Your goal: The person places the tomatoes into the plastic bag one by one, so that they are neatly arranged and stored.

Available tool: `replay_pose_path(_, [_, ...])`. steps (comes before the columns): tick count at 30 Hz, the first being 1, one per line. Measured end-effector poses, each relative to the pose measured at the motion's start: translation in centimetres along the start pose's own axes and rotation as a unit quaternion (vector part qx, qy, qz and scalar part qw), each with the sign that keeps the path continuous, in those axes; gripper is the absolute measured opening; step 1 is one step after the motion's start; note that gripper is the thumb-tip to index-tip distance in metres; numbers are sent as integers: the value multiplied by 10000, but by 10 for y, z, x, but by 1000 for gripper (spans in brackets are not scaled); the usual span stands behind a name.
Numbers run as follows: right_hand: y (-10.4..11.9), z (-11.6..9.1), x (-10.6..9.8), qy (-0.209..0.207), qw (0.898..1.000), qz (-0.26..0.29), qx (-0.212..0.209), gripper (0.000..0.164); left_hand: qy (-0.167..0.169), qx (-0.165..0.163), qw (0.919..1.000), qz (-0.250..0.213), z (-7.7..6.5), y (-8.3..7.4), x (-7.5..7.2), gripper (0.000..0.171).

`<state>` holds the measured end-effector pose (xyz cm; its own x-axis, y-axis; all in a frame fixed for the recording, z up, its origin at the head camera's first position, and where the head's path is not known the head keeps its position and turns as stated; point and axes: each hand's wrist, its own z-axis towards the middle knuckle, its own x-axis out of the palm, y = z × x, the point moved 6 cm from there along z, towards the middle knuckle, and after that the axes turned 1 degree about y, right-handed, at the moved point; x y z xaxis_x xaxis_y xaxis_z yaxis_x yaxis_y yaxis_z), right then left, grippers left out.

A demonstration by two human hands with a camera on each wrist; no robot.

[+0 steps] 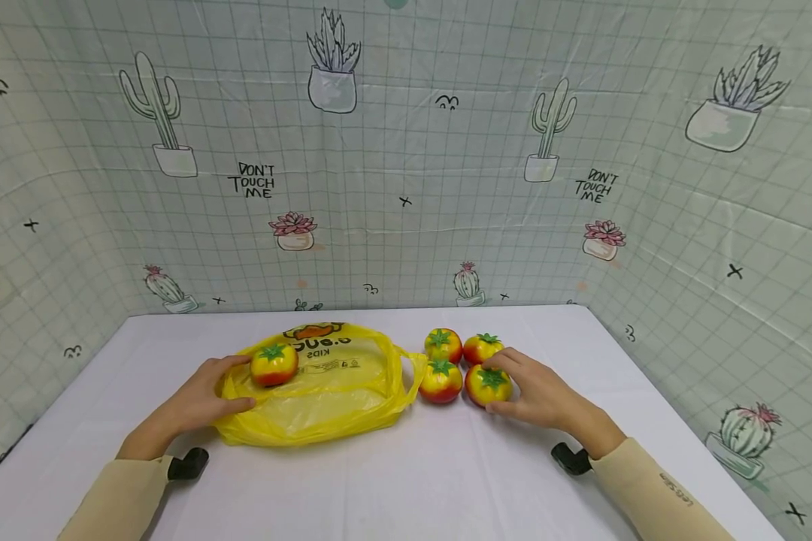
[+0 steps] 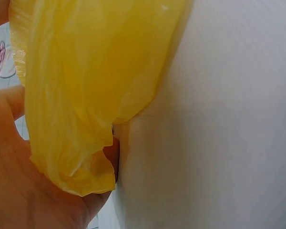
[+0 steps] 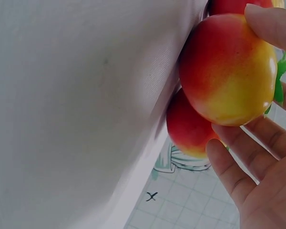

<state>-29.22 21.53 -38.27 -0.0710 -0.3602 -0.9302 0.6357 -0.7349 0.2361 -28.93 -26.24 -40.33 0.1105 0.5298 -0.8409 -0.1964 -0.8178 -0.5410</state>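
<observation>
A yellow plastic bag [image 1: 325,409] with dark print lies flattened on the table. One red-and-yellow toy tomato [image 1: 274,365] with a green leafy top rests on its left part. Around the bag's left end spreads my left hand [image 1: 206,394], its fingertips beside that tomato and its thumb over the bag's near side. In the left wrist view, yellow plastic [image 2: 86,86] covers part of the palm. My right hand [image 1: 534,391] holds the near right tomato [image 3: 229,71] of a group, thumb on one side and fingers on the other.
Other tomatoes stand close by: a near left one [image 1: 440,382], a far left one [image 1: 443,346] and a far right one [image 1: 482,349]. A bag handle [image 1: 416,372] reaches to the near left tomato. Patterned cloth walls [image 1: 392,248] border the white table [image 1: 406,488].
</observation>
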Motion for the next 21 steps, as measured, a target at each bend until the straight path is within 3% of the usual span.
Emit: replay_pose_path(21, [-1,0,3,-2,10000,34,52,53,26,-24,10000,-25,1,1,0,81])
